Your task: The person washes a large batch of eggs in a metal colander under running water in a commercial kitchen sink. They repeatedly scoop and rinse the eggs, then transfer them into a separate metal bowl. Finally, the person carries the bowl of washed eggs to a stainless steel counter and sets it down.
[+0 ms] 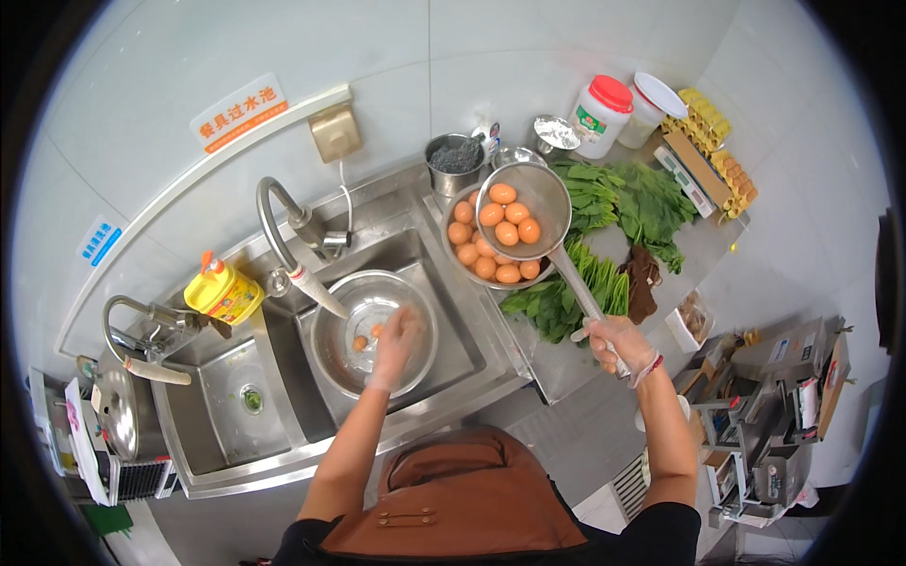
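Observation:
My right hand (614, 345), in a thin clear glove, grips the long metal handle of a round strainer ladle (555, 225). Several brown eggs (507, 233) lie in the ladle. It is held over a steel bowl (453, 263) filled with more brown eggs (485, 267). My left hand (400, 334), also gloved and blurred by motion, reaches into a wide steel basin (320, 354) in the right sink compartment. Two brown eggs (360, 343) show in that basin, one of them close to my fingers. Whether the left hand holds anything is hidden by the blur.
Leafy greens (591, 279) cover the counter right of the sink. Behind stand a steel pot (446, 182), a white jar with a red lid (598, 117) and yellow egg trays (697, 124). A curved faucet (272, 219) overhangs the basin's left side. A yellow bottle (226, 290) stands behind the sinks.

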The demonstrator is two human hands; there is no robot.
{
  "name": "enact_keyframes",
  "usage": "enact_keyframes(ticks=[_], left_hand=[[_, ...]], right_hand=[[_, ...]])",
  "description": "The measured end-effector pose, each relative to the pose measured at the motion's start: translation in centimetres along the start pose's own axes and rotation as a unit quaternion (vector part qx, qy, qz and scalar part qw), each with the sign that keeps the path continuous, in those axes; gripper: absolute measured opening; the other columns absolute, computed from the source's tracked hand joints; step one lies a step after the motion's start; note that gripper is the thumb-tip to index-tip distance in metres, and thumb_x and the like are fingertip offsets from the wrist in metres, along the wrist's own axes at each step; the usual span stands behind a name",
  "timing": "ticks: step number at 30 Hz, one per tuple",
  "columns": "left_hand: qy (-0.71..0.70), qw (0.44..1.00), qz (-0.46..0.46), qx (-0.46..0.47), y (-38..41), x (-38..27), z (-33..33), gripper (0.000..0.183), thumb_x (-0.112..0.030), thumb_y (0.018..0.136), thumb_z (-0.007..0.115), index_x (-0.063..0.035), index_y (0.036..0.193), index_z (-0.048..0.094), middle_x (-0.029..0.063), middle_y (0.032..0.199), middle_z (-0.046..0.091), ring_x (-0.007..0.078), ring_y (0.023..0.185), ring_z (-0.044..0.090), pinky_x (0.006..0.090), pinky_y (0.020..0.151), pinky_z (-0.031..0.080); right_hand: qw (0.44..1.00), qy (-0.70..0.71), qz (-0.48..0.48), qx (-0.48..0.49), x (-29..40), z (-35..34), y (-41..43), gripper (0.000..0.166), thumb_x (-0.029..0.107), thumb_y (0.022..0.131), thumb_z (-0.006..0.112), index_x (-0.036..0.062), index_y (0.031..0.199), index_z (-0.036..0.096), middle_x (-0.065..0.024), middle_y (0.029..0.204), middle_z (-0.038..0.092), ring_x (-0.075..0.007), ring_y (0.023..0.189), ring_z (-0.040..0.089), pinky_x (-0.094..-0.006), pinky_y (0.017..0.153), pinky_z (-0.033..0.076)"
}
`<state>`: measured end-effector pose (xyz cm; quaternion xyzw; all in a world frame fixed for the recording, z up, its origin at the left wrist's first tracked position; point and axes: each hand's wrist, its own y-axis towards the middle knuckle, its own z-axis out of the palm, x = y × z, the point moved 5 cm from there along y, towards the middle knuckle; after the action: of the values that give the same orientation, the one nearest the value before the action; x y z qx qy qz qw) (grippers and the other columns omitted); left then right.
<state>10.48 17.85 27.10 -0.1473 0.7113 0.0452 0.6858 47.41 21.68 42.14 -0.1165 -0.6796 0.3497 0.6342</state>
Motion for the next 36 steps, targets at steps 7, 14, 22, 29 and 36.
enact_keyframes(ticks=[7,14,22,29,36], left_hand=[[0.142,0.975,0.168,0.022,11.9,-8.7,10.9,0.052,-0.014,0.082,0.056,-0.0038,0.130,0.040,0.0157,0.117,0.053,0.0244,0.097,0.056,0.0326,0.084,0.044],[0.224,0.958,0.176,0.041,14.0,-9.9,15.8,0.054,-0.011,0.078,0.057,-0.0059,0.129,0.042,0.0179,0.106,0.054,0.0308,0.094,0.055,0.0368,0.082,0.044],[0.291,0.913,0.278,-0.067,11.5,-9.7,15.4,0.051,-0.016,0.078,0.060,-0.0088,0.126,0.046,0.0182,0.109,0.053,0.0326,0.097,0.053,0.0380,0.082,0.045],[0.386,0.895,0.222,0.035,-0.7,-2.2,13.9,0.053,-0.019,0.073,0.064,-0.0117,0.123,0.049,0.0175,0.118,0.048,0.0352,0.100,0.050,0.0422,0.086,0.043],[0.385,0.907,-0.064,0.158,-2.4,14.6,9.5,0.049,-0.035,0.075,0.062,-0.0090,0.117,0.053,0.0212,0.098,0.059,0.0340,0.099,0.054,0.0398,0.086,0.042]], right_hand=[[0.997,-0.063,-0.001,-0.033,2.5,-2.6,1.0,0.026,0.026,0.083,0.057,0.0026,0.076,0.050,-0.0007,0.055,0.046,-0.0087,0.034,0.039,-0.0255,0.031,0.033],[0.992,-0.078,-0.050,-0.091,4.0,-5.3,1.8,0.024,0.024,0.085,0.054,0.0012,0.079,0.047,-0.0014,0.055,0.045,-0.0086,0.035,0.040,-0.0252,0.031,0.033],[0.985,-0.112,-0.050,-0.125,2.8,-4.1,3.4,0.024,0.024,0.085,0.055,0.0033,0.079,0.044,-0.0020,0.054,0.044,-0.0091,0.035,0.040,-0.0255,0.031,0.034],[0.986,-0.046,-0.057,-0.149,-0.6,-1.2,1.9,0.021,0.022,0.085,0.056,0.0036,0.080,0.047,-0.0017,0.054,0.044,-0.0086,0.035,0.039,-0.0247,0.031,0.032],[0.983,-0.009,-0.026,-0.179,-3.4,1.5,0.3,0.019,0.023,0.087,0.055,0.0040,0.084,0.052,-0.0006,0.054,0.044,-0.0082,0.034,0.038,-0.0234,0.030,0.031]])
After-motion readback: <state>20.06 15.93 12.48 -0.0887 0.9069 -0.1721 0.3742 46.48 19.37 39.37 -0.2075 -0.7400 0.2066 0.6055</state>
